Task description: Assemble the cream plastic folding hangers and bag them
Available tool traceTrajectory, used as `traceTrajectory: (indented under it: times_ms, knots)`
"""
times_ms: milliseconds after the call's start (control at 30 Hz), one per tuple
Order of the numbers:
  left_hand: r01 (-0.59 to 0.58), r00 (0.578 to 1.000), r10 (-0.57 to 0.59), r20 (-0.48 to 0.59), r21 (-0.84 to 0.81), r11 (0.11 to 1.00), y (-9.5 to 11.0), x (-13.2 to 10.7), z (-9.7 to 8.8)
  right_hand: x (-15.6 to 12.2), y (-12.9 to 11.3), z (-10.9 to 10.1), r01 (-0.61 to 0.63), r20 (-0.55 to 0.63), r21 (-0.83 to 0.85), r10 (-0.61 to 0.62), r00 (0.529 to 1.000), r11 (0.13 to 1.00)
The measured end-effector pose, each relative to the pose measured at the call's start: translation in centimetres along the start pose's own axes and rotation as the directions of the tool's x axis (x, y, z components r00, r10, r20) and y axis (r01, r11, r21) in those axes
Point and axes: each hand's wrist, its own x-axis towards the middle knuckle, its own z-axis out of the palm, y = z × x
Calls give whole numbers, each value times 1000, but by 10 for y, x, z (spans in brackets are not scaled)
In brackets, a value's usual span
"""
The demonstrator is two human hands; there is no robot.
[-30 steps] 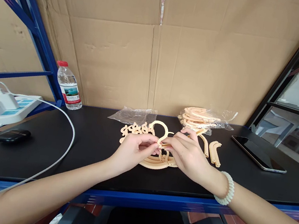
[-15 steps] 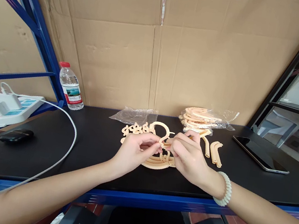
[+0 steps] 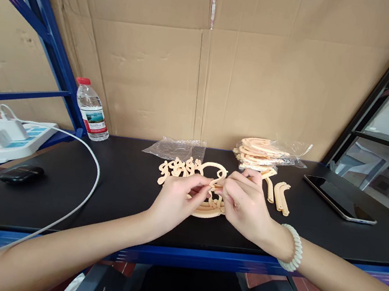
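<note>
My left hand (image 3: 180, 199) pinches a pale, curved wooden piece (image 3: 217, 167) between thumb and fingers, and the piece's ring-like arc rises above the fingertips. My right hand (image 3: 244, 202) is closed at the right end of the same piece, its fingertips meeting those of the left. Where they meet, the fingers hide the joint. Beneath both hands, more curved wooden parts (image 3: 207, 213) lie on the black table. Small scroll-shaped wooden pieces (image 3: 175, 166) are spread just beyond my left hand. Curved wooden strips (image 3: 281, 198) rest to the right of my right hand.
An empty clear plastic bag (image 3: 176, 149) and a bag of stacked wooden parts (image 3: 261, 153) lie at the back. A phone (image 3: 339, 200) is on the right. Leftward are a water bottle (image 3: 92, 111), a black mouse (image 3: 21, 175), a white cable (image 3: 96, 183) and a power strip (image 3: 35, 140).
The curved wooden piece has turned a little between my fingers, its arc now leaning further right. Both hands keep nearly the same place and grip.
</note>
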Motion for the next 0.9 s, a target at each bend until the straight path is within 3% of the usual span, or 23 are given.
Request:
traceTrajectory:
  times_ms: [400, 900]
  knots:
    - [33, 999, -33, -27, -5, 999, 5, -2, 4, 4, -6, 0, -145, 28, -14, 145, 989, 989]
    - [234, 972, -231, 42, -225, 946, 3, 0, 7, 4, -2, 0, -130, 65, -9, 130, 989, 991]
